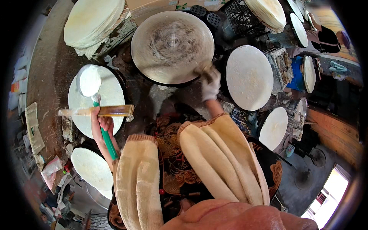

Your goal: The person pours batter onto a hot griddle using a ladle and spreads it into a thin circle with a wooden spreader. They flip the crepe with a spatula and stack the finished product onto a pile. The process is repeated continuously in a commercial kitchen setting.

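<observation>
My left hand (104,122) is closed round a ladle with a green handle (109,144) and a flat wooden spreader (117,111). White batter (90,81) fills the ladle's bowl, above a round griddle (79,124) covered by a pale sheet. At the right front rim of the large bare griddle (172,48), my right hand (211,85), in a whitish glove, presses down a brownish pad (206,70). Motion blurs this hand and the pad's outline. Dark circular streaks mark the bare griddle's surface.
Another griddle with a pale round sheet (250,78) stands right of the bare one. Stacks of pale round sheets (94,23) rise at the far left and far right (266,13). Further griddles (273,128) flank me. A person (322,40) is at the far right.
</observation>
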A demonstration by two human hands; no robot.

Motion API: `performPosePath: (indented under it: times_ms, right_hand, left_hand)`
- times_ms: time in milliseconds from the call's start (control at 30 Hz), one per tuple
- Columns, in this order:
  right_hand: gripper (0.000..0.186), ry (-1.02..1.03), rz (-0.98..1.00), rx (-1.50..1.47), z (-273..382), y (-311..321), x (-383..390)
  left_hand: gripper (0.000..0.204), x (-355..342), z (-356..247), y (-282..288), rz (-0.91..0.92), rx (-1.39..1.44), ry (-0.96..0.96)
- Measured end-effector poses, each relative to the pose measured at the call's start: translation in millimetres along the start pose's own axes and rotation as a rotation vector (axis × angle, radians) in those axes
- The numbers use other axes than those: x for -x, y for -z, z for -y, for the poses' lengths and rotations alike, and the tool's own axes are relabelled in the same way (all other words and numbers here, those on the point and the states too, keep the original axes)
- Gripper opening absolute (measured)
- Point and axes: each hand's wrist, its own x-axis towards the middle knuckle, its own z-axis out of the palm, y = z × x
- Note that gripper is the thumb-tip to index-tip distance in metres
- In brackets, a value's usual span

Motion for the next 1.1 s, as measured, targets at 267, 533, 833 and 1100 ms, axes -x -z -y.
performPosePath:
  times_ms: [267,533,833,1100]
  right_hand:
    - [0.027,-0.334,-0.059,-0.029,-27.5,-11.4,-25.8]
    - [0.042,-0.012,0.912,0.713,-125.4,-163.5,-298.8]
    - [0.040,0.658,1.695,0.526,159.8,-309.8,-175.9]
    - [0.025,0.890,1.365,0.012,76.8,-56.7,-46.3]
  left_hand:
    - [0.037,9.5,1.7,-37.4,-0.033,-0.085,-0.033]
    - [0.032,51.1,27.0,25.7,-0.285,-0.020,-0.005]
    - [0.039,69.1,50.3,28.9,-0.298,0.010,-0.086]
    - [0.013,74.8,21.6,7.8,-0.298,-0.097,-0.292]
